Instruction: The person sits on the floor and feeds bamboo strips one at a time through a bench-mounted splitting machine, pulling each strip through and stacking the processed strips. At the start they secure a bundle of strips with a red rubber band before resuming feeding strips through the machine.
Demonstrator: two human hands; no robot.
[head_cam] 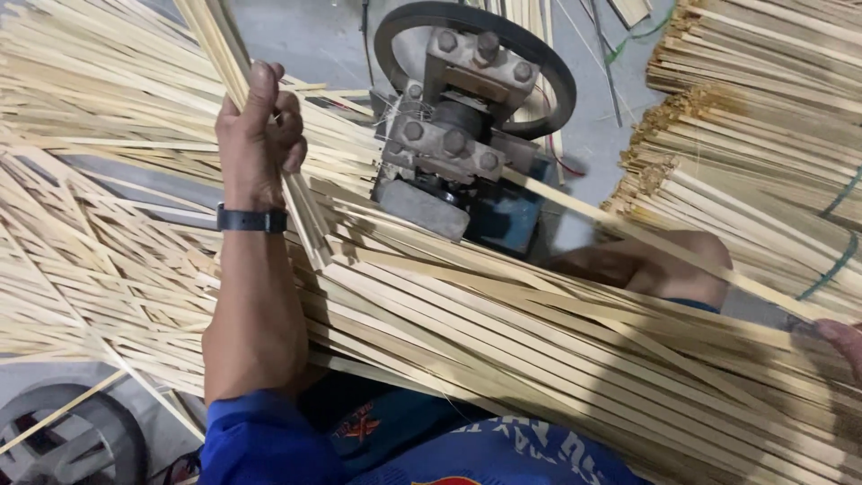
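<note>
Nearest me, my blue shirt fills the bottom edge, and a broad sheaf of pale bamboo strips (575, 350) lies across my lap, hiding my legs apart from one bare knee (669, 265) that pokes up past it. My right hand (844, 346) is cut off by the frame's right edge; only a sliver shows by the end of one long single strip (628, 224), so I cannot tell whether those fingers are closed or loose. My left hand (260, 130), with a dark wristband (251, 219) below it, is clenched tight around a small bundle of strips (224, 49) that runs up out of the top edge and down toward the sheaf. The long strip leads up into a grey metal machine (444, 148) with heavy bolts and a black wheel (476, 63); its lower body is hidden. Behind, loose strips cover the grey concrete floor (314, 36), with tied bundles (763, 117) stacked at right.
</note>
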